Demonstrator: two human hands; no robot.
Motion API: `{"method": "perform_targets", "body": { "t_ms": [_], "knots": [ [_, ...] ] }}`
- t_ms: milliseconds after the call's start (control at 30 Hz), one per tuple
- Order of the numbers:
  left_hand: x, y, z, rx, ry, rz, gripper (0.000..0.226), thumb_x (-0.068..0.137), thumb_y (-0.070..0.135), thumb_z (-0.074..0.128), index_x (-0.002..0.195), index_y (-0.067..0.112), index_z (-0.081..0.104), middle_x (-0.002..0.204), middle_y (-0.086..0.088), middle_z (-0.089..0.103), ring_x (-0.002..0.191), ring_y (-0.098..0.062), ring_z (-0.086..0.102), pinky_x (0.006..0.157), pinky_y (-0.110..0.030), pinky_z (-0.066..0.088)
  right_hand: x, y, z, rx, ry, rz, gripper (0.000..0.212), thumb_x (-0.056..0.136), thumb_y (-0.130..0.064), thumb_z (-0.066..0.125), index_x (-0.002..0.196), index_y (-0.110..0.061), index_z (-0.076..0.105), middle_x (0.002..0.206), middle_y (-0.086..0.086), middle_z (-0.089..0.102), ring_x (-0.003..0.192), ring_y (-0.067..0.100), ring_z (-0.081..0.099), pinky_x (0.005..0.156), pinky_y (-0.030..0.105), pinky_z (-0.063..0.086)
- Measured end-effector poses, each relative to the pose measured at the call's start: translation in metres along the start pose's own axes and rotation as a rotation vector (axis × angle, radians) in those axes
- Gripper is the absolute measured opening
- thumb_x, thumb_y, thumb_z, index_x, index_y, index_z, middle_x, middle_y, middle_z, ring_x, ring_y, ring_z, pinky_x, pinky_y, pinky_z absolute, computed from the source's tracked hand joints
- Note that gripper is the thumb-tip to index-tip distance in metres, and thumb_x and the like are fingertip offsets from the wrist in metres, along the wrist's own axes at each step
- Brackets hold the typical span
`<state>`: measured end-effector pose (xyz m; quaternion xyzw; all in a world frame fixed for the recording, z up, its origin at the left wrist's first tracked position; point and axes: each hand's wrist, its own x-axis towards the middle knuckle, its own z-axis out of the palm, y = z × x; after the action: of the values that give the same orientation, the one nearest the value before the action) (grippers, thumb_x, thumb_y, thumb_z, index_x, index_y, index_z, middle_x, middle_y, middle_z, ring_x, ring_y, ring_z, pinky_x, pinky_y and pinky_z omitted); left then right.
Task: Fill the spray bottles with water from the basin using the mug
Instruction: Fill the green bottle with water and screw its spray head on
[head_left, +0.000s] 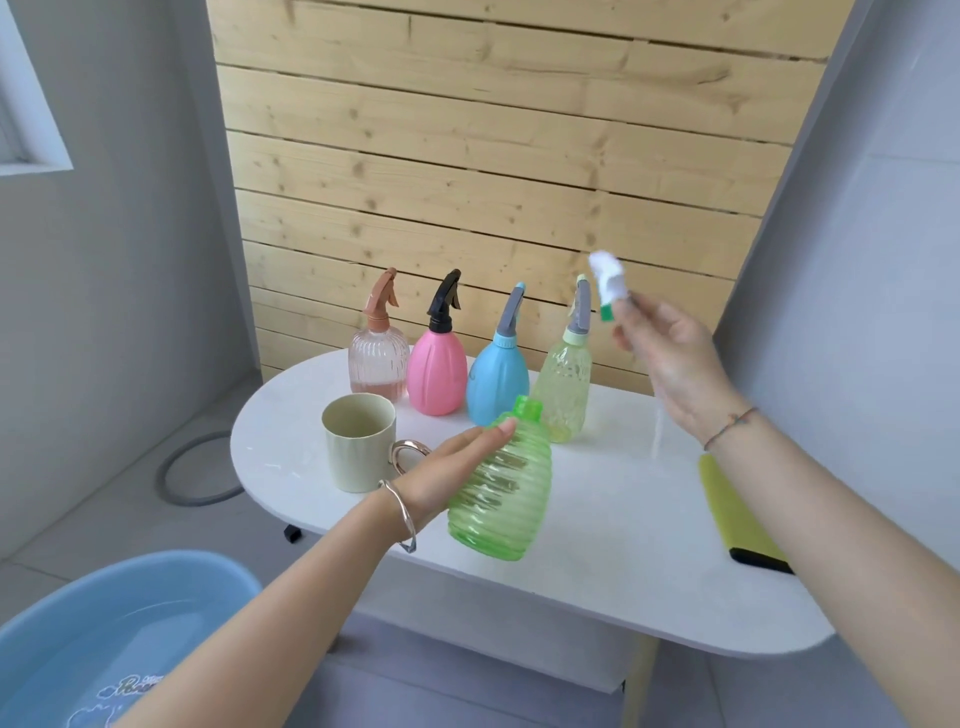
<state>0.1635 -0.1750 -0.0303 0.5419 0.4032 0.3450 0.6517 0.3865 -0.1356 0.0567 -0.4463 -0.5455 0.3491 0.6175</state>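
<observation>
At the table (623, 525) — left hand (441, 475) holds green bottle (506, 499).

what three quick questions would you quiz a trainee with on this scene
1. True or false: the green ribbed bottle in the left hand has its sprayer screwed on.
2. Which hand holds the white spray head? A: left. B: right.
3. Fill in: behind the mug stand ___ capped bottles.
Key: 1 false; 2 B, the right hand; 3 four.
</observation>
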Motion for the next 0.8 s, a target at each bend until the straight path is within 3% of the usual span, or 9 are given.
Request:
{"method": "perform_targets", "body": {
  "t_ms": [67,133,233,400,533,667,733,800],
  "knots": [
    [-0.002,-0.001,-0.004,-0.013,0.041,0.041,0.078,0.065,0.074,0.066,0.127,0.027,0.058,0.129,0.014,0.061,0.126,-0.006,0.051,0.116,-0.038,0.031,-0.013,0.034,-0.002,-0.138,-0.072,0.090,0.014,0.086,-0.017,0.068,0.099,-0.019,0.068,0.078,-0.017,0.071,0.072,-0.005,0.063,0.075,0.012,0.047],
    [-0.003,-0.005,-0.011,-0.009,0.084,0.062,0.090,0.057,0.081,0.066,0.129,0.027,0.059,0.130,0.012,0.061,0.125,-0.008,0.053,0.115,-0.039,0.032,-0.028,0.067,-0.003,-0.266,-0.143,0.146,0.012,0.082,-0.016,0.072,0.091,-0.023,0.069,0.082,-0.009,0.072,0.071,-0.006,0.062,0.075,0.012,0.045],
    [-0.009,-0.006,-0.020,0.003,0.118,0.082,0.080,0.062,0.078,0.064,0.123,0.027,0.063,0.125,0.011,0.065,0.121,-0.009,0.057,0.113,-0.040,0.035,-0.045,0.106,-0.001,-0.418,-0.229,0.205,0.015,0.078,-0.019,0.078,0.091,-0.020,0.071,0.085,0.004,0.072,0.065,-0.003,0.059,0.069,0.007,0.044],
    [-0.017,-0.013,-0.031,-0.010,0.147,0.074,0.059,0.078,0.062,0.057,0.119,0.021,0.066,0.122,0.001,0.068,0.115,-0.014,0.062,0.108,-0.042,0.042,-0.055,0.132,0.005,-0.492,-0.308,0.221,0.017,0.076,-0.023,0.079,0.092,-0.021,0.074,0.085,-0.002,0.072,0.067,0.004,0.055,0.066,0.009,0.040],
    [-0.021,-0.023,-0.035,0.026,0.173,0.084,0.066,0.068,0.071,0.060,0.115,0.026,0.068,0.126,0.002,0.065,0.120,-0.012,0.058,0.112,-0.043,0.036,-0.058,0.141,0.005,-0.552,-0.358,0.250,0.018,0.076,-0.028,0.079,0.093,-0.026,0.075,0.084,0.001,0.070,0.066,0.010,0.047,0.061,0.009,0.037],
    [-0.026,-0.026,-0.037,0.040,0.187,0.095,0.072,0.068,0.071,0.060,0.116,0.018,0.066,0.127,-0.009,0.062,0.118,-0.015,0.060,0.111,-0.044,0.038,-0.058,0.137,0.007,-0.582,-0.444,0.272,0.016,0.076,-0.026,0.079,0.091,-0.028,0.075,0.096,0.001,0.073,0.067,0.011,0.047,0.061,0.012,0.038],
    [-0.032,-0.027,-0.038,0.055,0.173,0.089,0.073,0.069,0.070,0.059,0.119,0.018,0.065,0.124,-0.005,0.065,0.117,-0.014,0.061,0.109,-0.040,0.040,-0.059,0.133,0.009,-0.633,-0.438,0.261,0.016,0.077,-0.030,0.078,0.092,-0.025,0.075,0.093,-0.004,0.071,0.070,0.011,0.050,0.063,0.011,0.038],
    [-0.037,-0.029,-0.041,0.068,0.157,0.071,0.064,0.073,0.069,0.057,0.119,0.025,0.065,0.122,0.005,0.067,0.116,-0.008,0.061,0.104,-0.033,0.042,-0.059,0.130,0.013,-0.721,-0.309,0.199,0.018,0.075,-0.038,0.078,0.082,-0.022,0.074,0.089,-0.011,0.067,0.079,0.008,0.052,0.069,0.016,0.039]
  ]
}}
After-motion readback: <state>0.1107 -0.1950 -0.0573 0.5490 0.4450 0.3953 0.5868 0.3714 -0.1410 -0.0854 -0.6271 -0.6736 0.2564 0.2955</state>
